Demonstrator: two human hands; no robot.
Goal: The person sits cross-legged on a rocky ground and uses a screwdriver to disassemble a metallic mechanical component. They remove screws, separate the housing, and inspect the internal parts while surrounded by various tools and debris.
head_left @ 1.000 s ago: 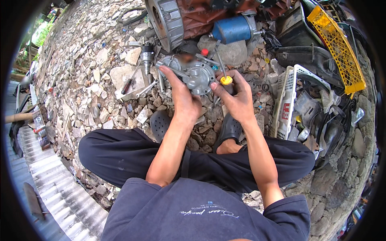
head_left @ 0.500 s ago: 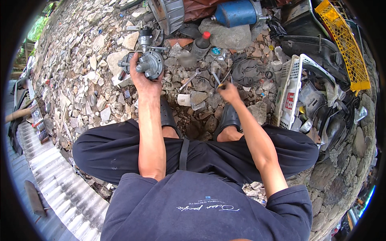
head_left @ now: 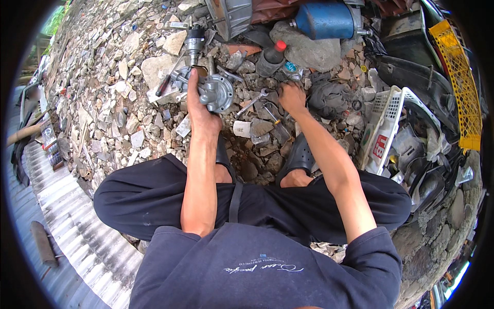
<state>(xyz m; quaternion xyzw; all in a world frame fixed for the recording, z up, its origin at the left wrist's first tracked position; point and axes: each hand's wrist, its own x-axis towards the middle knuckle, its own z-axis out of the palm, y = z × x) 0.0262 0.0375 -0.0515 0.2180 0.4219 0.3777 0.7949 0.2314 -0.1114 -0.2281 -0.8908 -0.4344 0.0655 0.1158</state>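
My left hand (head_left: pixel 203 121) is closed around a grey cast-metal engine part (head_left: pixel 218 95) with a round flanged housing, held above the rubble. Just beyond it lies a separate silver cylindrical part (head_left: pixel 194 45) with a dark top. My right hand (head_left: pixel 292 99) reaches low over the stones near the red-capped bottle (head_left: pixel 270 59), its fingers bent downward and slightly apart; their tips are partly hidden. Between my hands a spanner (head_left: pixel 252 103) rests on the ground. Nearer my right foot is a screwdriver (head_left: pixel 278 122) with a yellow and dark handle. A dark-handled screwdriver (head_left: pixel 163 85) lies left of the engine part.
Dark cloth (head_left: pixel 329 97) is right of my right hand. A white plastic crate (head_left: pixel 383 129) of parts and a yellow plastic crate (head_left: pixel 458 87) stand at the right. Farther off are a blue metal canister (head_left: pixel 327 20) and a large rock (head_left: pixel 311 49). Corrugated sheeting (head_left: pixel 67 216) edges the left.
My right hand has let go of the yellow-handled screwdriver and moved farther forward. The screwdriver now lies on the stones. My left hand has moved right and slightly nearer with the engine part.
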